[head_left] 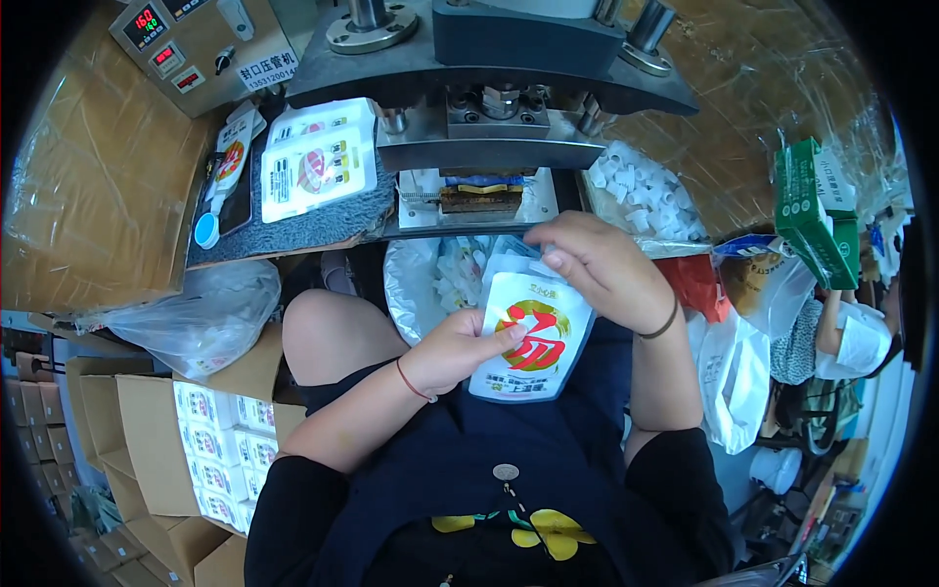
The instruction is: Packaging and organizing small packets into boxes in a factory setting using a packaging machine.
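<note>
Cardboard (93, 186) flanks a press (528, 39) as a person's left hand (458, 352) pinches a white pouch (523, 382) above the lap, the right hand (608, 274) curled at its top, grip unclear, where a loosened thumb could drop it beside the white bag (401, 289).

The bench is covered with a grey-blue cloth (323, 227), seen bare along the near edge. Toward the far edge, overlapping white printed pouches (318, 173) are laid flat. By the left edge, a dark flat object (239, 211) is partly hidden by a red-printed pouch (232, 161); a blue cap (205, 230) is placed at the near left corner.
</note>
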### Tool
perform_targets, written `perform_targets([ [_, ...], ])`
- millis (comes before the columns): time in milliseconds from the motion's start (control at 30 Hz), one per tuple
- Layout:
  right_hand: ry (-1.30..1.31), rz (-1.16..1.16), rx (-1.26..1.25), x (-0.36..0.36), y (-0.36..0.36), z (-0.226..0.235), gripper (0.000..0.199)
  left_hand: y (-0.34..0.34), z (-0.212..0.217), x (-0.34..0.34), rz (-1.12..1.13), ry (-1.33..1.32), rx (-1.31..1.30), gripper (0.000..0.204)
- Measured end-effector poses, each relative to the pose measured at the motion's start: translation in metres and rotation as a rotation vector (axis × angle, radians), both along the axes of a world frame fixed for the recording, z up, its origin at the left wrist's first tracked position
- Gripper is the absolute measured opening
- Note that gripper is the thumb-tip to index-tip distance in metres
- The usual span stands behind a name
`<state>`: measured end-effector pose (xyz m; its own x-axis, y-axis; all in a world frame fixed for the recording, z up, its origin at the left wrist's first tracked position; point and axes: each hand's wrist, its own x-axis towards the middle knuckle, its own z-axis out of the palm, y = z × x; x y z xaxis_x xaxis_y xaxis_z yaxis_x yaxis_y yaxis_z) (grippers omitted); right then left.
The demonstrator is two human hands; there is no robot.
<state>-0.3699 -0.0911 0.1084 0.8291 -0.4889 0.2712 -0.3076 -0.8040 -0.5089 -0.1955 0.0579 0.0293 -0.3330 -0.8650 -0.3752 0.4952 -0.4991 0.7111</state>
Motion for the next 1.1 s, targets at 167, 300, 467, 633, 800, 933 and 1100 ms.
perform_targets([
  [167, 0.438, -0.724, -0.287, -0.04, -0.04, -0.006, 0.025, -0.01, -0.02, 0.021, 0.131, 0.038, -0.019, 0.032],
  [300, 0.544, -0.608, -0.183, -0.059, -0.075, -0.043, 0.022, -0.047, -0.004, 0.046, 0.196, 0.01, -0.01, 0.031],
  [467, 0.413, -0.596, -0.154, -0.045, -0.078, -0.059, 0.027, -0.053, -0.01, 0.056, 0.258, 0.018, -0.017, 0.033],
  [633, 0.107, -0.657, -0.196, -0.055, -0.071, -0.076, 0.041, -0.06, -0.007, 0.136, 0.96, -1.252, -0.643, 0.044],
  [800, 0.021, -0.675, -0.25, -0.057, -0.068, -0.083, 0.037, -0.037, -0.016, 0.17, 0.241, -2.273, -0.514, 0.065],
  [933, -0.082, -0.661, -0.308, -0.059, -0.06, -0.082, 0.028, 0.004, -0.027, 0.145, 0.462, -2.009, -0.832, 0.04],
  [1100, -0.261, -0.575, -0.186, -0.042, -0.024, -0.048, 0.024, 0.018, -0.013, 0.113, 0.557, -0.761, -0.466, 0.023],
])
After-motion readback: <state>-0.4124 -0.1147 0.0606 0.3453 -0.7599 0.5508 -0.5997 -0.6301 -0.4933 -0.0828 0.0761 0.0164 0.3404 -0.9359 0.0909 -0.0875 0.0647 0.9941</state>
